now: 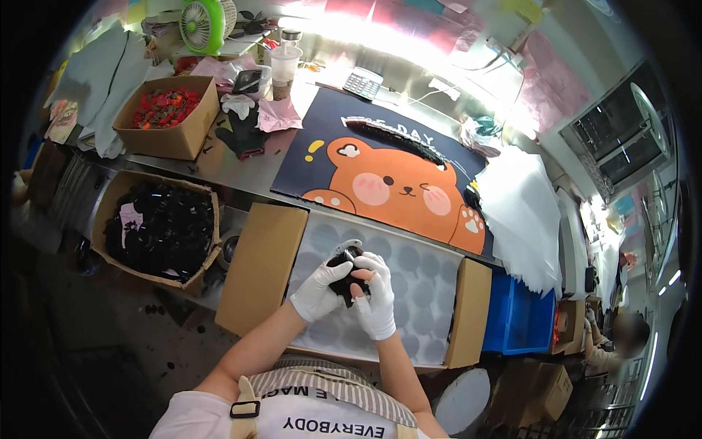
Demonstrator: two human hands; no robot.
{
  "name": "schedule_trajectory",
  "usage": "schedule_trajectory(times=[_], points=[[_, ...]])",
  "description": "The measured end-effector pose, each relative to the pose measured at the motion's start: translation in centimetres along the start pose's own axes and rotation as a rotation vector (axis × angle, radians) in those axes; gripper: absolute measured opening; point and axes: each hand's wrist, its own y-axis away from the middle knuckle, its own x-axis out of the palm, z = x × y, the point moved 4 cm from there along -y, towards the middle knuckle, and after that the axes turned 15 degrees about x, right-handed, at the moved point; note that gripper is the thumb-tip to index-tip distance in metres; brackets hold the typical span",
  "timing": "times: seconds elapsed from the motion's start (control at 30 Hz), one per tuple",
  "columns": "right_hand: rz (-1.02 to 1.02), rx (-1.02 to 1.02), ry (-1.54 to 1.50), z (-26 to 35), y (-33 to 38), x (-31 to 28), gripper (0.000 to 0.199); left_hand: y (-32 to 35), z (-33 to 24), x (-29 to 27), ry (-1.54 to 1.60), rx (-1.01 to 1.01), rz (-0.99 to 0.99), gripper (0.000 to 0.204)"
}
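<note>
A small glossy black piece (pixel 341 284) with a pale curved edge at its top is between my hands; its exact kind is hard to make out. My left hand (pixel 316 294), in a white glove, closes on its left side. On the other side my right hand (pixel 377 298) grips it, with bare thumb and fingertip showing through the white glove. Both hands are above an open cardboard carton (pixel 262 256). Inside the carton lies a pale sheet (pixel 420 311) with rows of round pockets or shapes. My fingers hide part of the black piece.
Behind the carton a dark mat (pixel 307 154) with an orange bear carries a long black strip (pixel 395 139). At left are boxes of black pieces (pixel 164 234) and red pieces (pixel 167 108). A blue crate (pixel 521 314) and white sheets (pixel 523 212) are right; another person (pixel 603 344) sits beyond.
</note>
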Motion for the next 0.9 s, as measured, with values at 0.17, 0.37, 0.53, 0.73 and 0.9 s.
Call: schedule_trajectory(times=[0.17,0.37,0.53,0.73,0.9], points=[[-0.069,0.553,-0.344,-0.4,1.6,-0.9,0.029,0.2,0.3,-1.3,-0.240,0.217,-0.065,0.043],[0.221,0.869,-0.185,-1.1,1.9,-0.6,0.041,0.6,-0.6,-1.2,-0.784,0.438,0.008,0.053],[0.288,0.961,-0.264,-0.9,2.2,-0.9,0.027,1.2,-0.7,-1.9,-0.574,0.244,-0.040,0.054],[0.265,0.998,-0.243,-1.7,2.6,-0.8,0.017,1.8,-0.6,-1.7,-0.600,0.248,-0.010,0.052],[0.349,0.971,-0.171,-3.3,3.5,-0.4,0.015,2.1,-0.2,-3.2,-0.906,0.312,-0.049,0.047]])
